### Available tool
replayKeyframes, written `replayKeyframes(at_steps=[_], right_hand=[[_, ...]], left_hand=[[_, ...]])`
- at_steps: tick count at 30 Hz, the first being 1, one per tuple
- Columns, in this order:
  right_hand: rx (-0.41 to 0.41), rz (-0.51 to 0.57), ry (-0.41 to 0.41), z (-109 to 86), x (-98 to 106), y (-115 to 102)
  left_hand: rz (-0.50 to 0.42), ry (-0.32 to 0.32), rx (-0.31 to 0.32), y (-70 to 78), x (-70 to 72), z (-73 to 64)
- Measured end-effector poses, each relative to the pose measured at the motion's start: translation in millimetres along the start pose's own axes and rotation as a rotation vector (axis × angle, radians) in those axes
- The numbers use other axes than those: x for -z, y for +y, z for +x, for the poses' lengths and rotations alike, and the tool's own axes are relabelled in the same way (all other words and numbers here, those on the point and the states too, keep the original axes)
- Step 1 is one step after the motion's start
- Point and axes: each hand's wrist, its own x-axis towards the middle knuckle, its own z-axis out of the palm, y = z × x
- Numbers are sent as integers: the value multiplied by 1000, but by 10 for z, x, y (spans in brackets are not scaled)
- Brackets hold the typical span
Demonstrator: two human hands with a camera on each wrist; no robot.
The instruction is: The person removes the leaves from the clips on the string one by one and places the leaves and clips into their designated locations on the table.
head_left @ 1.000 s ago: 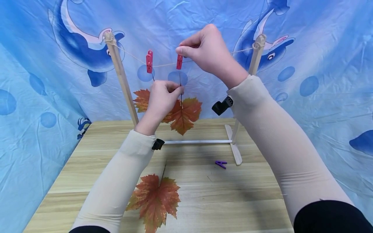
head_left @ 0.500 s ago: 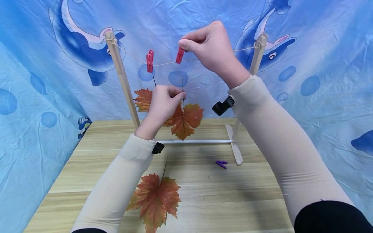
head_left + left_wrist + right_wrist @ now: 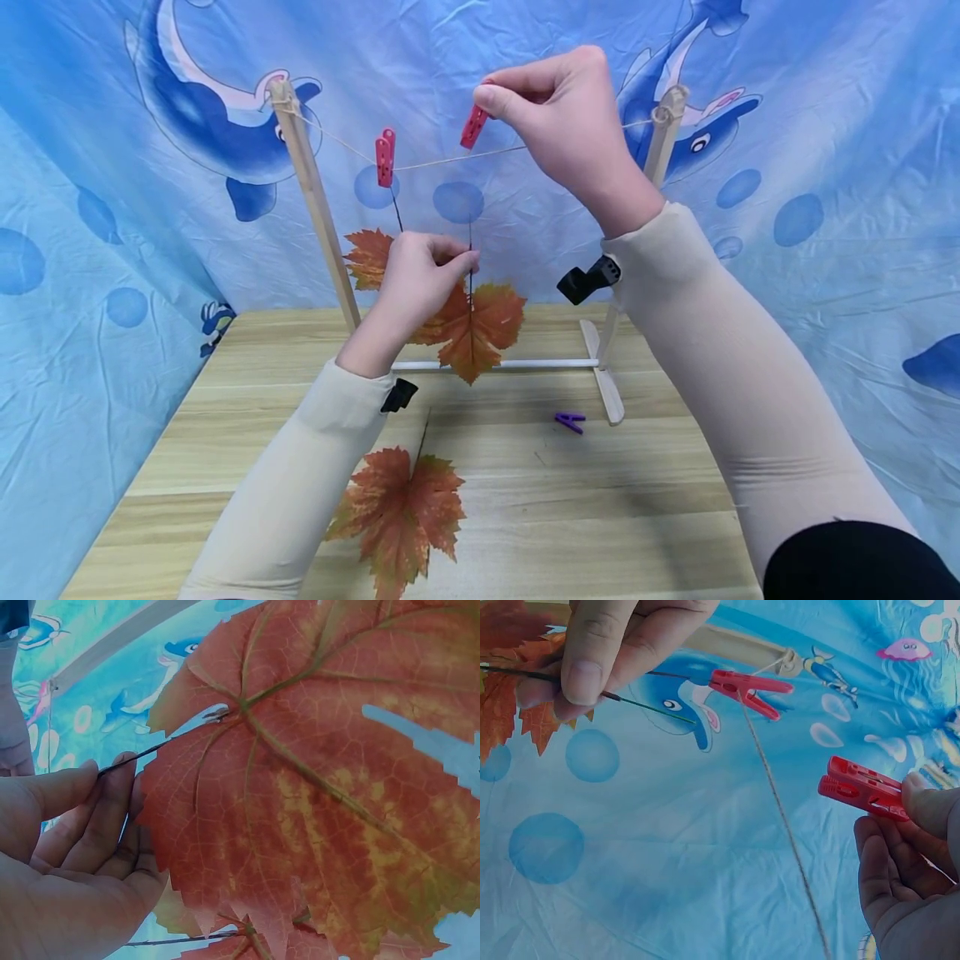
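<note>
My left hand pinches the dark stem of an orange-red maple-shaped leaf between thumb and finger, below the string; the leaf hangs under the hand and fills much of the left wrist view. Higher up, my right hand pinches a red clothespin by its handle end. In the right wrist view that clothespin is apart from the string. Another red clothespin sits on the string at left, with a second leaf hanging from it by its stem, partly hidden behind my left hand.
Two wooden posts, a left one and a right one, hold up the string. A white rod runs low between them. On the wooden table lie a third leaf and a purple clothespin. A dolphin-print curtain hangs behind.
The clothespin in my right hand has come up off the string and tilted, moving up and right. My left hand has lowered with the leaf, away from the string.
</note>
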Motion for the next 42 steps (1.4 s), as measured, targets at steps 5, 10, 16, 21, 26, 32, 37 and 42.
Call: replayKeyframes(at_steps=[5,10,16,21,26,32,37,42], right_hand=[[1,-21,17,-112,49,-48],[-7,-29,25,-221,106,-56],[2,-10,7,-385,156,-42],[9,8,-9,-529,180,-13],[4,22,-35,-676,198,20],[-34,50,-55,-835,216,87],[-65,78,-82,-963,210,164],[-121,89,-104,-1117,212,258]], left_hand=[[-11,-14,20,4,8,-80],[-1,-15,16,-3,20,-146],[23,-39,28,-1,37,-245],[29,-47,21,-31,60,-322],[35,-49,28,-63,91,-402],[22,-52,60,-83,125,-503],[21,-52,73,-108,151,-579],[39,-59,86,-141,174,-644]])
